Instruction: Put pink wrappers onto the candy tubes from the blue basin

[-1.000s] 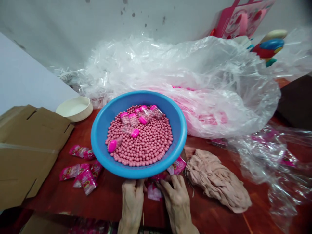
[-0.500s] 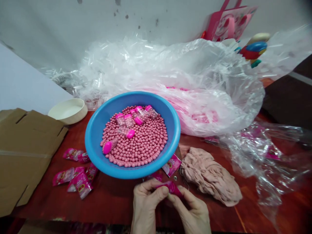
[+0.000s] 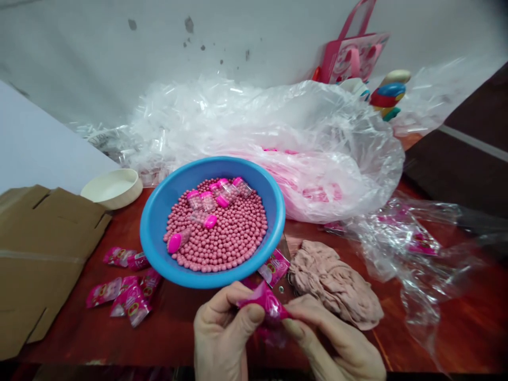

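Just in front of the blue basin (image 3: pixel 156 264), both hands pinch one small pink plastic packet (image 3: pixel 266 302). My left hand (image 3: pixel 224 328) grips its left edge between thumb and fingers. My right hand (image 3: pixel 331 338) has the right edge pinched, with the thumb toward me. What the packet contains cannot be made out. Pink bead-like balls (image 3: pixel 226 243) fill the basin's bottom, and several little clear bottles with pink caps (image 3: pixel 208 201) lie on top of them. Another pink packet (image 3: pixel 274 267) rests by the basin's right front rim, partly behind my hands.
Printed pink packets (image 3: pixel 130 299) lie left of the basin, beside a flattened cardboard box (image 3: pixel 43 264). A white bowl (image 3: pixel 113 189) stands behind them. To the right are a crumpled beige cloth (image 3: pixel 335 283) and clear plastic wrapping (image 3: pixel 400 264). A large clear bag (image 3: pixel 317 148) fills the back.
The packet has come up higher and shows more of its face. My right hand has shifted right and turned. The whole scene has slid slightly left in view.
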